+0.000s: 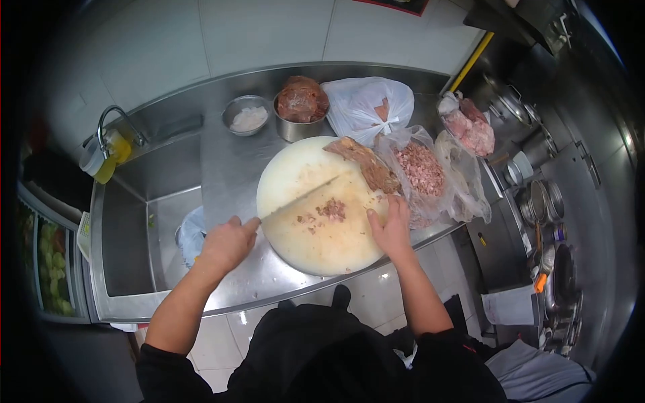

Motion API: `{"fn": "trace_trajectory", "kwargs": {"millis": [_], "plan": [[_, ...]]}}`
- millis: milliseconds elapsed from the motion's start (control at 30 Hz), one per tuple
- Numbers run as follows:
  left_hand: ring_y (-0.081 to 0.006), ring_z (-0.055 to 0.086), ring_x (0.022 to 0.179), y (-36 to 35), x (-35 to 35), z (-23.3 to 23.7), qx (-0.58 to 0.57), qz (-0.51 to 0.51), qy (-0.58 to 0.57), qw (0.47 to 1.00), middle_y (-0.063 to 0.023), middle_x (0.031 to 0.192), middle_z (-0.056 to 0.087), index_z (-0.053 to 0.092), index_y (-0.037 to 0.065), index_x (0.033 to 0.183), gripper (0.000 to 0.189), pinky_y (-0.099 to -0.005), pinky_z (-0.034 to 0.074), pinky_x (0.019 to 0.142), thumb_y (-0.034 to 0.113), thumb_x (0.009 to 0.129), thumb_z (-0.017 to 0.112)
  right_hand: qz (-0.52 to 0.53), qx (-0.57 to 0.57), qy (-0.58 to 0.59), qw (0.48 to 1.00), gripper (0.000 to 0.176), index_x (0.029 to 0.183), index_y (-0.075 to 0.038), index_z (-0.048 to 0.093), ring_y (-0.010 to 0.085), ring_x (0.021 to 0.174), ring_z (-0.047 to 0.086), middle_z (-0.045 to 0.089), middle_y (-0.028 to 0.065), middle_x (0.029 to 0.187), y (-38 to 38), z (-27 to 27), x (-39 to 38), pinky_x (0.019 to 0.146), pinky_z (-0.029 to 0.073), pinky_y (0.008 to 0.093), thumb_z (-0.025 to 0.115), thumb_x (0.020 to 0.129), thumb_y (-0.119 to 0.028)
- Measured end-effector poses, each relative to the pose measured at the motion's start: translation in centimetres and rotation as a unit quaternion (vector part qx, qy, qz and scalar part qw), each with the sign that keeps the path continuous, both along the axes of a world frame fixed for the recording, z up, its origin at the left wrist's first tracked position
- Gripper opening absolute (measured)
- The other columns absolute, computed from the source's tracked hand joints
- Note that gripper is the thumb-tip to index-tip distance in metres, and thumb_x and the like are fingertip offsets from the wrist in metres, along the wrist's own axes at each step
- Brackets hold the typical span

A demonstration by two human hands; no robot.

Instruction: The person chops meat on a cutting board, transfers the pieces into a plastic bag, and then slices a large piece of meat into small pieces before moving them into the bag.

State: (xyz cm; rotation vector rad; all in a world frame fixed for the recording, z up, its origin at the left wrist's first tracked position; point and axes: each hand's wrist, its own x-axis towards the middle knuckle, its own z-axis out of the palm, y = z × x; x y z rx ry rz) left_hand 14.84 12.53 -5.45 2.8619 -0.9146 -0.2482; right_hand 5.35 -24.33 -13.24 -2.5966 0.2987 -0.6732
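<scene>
On a round white cutting board [289, 161] lies a small heap of chopped meat [332, 209], with bits scattered around it. My left hand [230, 243] is closed on the handle of a knife [302, 197], whose blade reaches over the board toward the upper right. At the board's right edge, my right hand [392, 225] rests with thumb and fingers apart, holding nothing that I can make out. Just above it is a large piece of meat [366, 163] on the board's upper right edge. A clear bag of chopped meat [419, 169] lies beside that piece.
Behind the board stand a metal bowl with white contents [247, 118], a pot of wrapped meat [302, 107] and a tied white bag [369, 101]. More meat [470, 127] sits at the right. A sink [124, 221] with a faucet [102, 131] is at the left.
</scene>
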Motion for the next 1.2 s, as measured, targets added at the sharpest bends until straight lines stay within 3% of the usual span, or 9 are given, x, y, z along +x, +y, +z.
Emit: {"fn": "trace_trajectory", "kwargs": {"millis": [167,333,433,533,667,767,867,1033,1200], "plan": [[-0.0397,0.070,0.077,-1.4,2.9,-1.6,-0.036,-0.034,-0.037,0.998,-0.0205,0.091,0.067,0.065,0.015,0.114,0.021,-0.0501,0.057,0.069,0.023,0.096,0.058,-0.026,-0.034,0.001,0.999,0.072,0.137,0.011,0.049,0.0468,0.128,0.043,0.047,0.0306,0.137,0.3,-1.3,1.1,0.110,0.036,0.0523,0.074,0.090,-0.038],[-0.0359,0.070,0.080,-3.1,2.9,-2.0,0.023,-0.085,-0.049,0.995,-0.0163,0.090,0.068,0.067,0.019,0.117,0.024,-0.0481,0.056,0.070,0.021,0.093,0.065,-0.065,-0.025,0.074,0.995,0.071,0.136,0.011,0.051,0.0457,0.129,0.043,0.047,0.0304,0.137,1.8,-0.8,2.3,0.111,0.036,0.0514,0.072,0.091,-0.039],[-0.0350,0.070,0.080,-1.1,2.4,-1.6,0.017,-0.126,-0.046,0.991,-0.0148,0.090,0.068,0.066,0.018,0.116,0.023,-0.0480,0.056,0.070,0.020,0.093,0.066,0.026,0.002,0.060,0.998,0.068,0.135,0.011,0.052,0.0444,0.130,0.042,0.048,0.0289,0.136,2.2,-1.0,1.8,0.114,0.035,0.0498,0.071,0.092,-0.038],[-0.0354,0.070,0.080,1.7,1.0,1.3,-0.003,-0.118,-0.020,0.993,-0.0157,0.090,0.067,0.065,0.017,0.117,0.023,-0.0479,0.056,0.070,0.022,0.095,0.065,0.159,0.134,0.094,0.974,0.067,0.136,0.011,0.051,0.0435,0.133,0.042,0.050,0.0280,0.134,3.1,0.8,-0.1,0.116,0.034,0.0485,0.072,0.091,-0.034],[-0.0336,0.070,0.073,5.5,1.6,0.2,-0.035,-0.076,-0.035,0.996,-0.0169,0.088,0.069,0.063,0.013,0.120,0.025,-0.0440,0.056,0.067,0.025,0.099,0.062,0.078,0.056,0.089,0.991,0.085,0.143,0.011,0.044,0.0467,0.139,0.037,0.044,0.0308,0.145,1.2,1.8,-1.8,0.119,0.031,0.0498,0.075,0.087,-0.046],[-0.0265,0.068,0.062,4.8,1.3,2.3,-0.085,0.139,0.265,0.951,-0.0137,0.082,0.068,0.061,0.008,0.121,0.027,-0.0382,0.055,0.060,0.028,0.103,0.058,0.059,-0.037,0.138,0.988,0.104,0.148,0.013,0.035,0.0484,0.143,0.034,0.039,0.0333,0.151,1.5,1.4,-2.0,0.122,0.027,0.0504,0.079,0.080,-0.053],[-0.0190,0.062,0.053,4.3,-0.2,0.1,-0.172,0.213,0.410,0.870,-0.0093,0.076,0.064,0.060,0.003,0.119,0.032,-0.0333,0.052,0.055,0.031,0.106,0.053,0.096,-0.050,0.169,0.980,0.118,0.150,0.014,0.030,0.0490,0.146,0.031,0.033,0.0353,0.155,4.0,1.9,-1.0,0.124,0.025,0.0508,0.083,0.073,-0.057],[-0.0147,0.061,0.056,3.8,-2.5,0.5,-0.157,0.167,0.490,0.841,-0.0071,0.078,0.064,0.060,0.003,0.122,0.033,-0.0306,0.051,0.057,0.031,0.106,0.055,0.164,0.034,0.165,0.972,0.120,0.150,0.015,0.029,0.0502,0.147,0.028,0.031,0.0364,0.155,9.3,2.3,1.0,0.124,0.026,0.0514,0.086,0.071,-0.056],[-0.0145,0.060,0.055,6.1,-2.4,2.1,-0.175,0.222,0.433,0.856,-0.0066,0.077,0.063,0.060,0.002,0.120,0.031,-0.0311,0.052,0.057,0.029,0.106,0.054,0.093,0.046,0.115,0.988,0.117,0.151,0.015,0.031,0.0483,0.147,0.030,0.032,0.0356,0.155,9.3,0.9,2.4,0.124,0.025,0.0503,0.085,0.073,-0.054]]}}
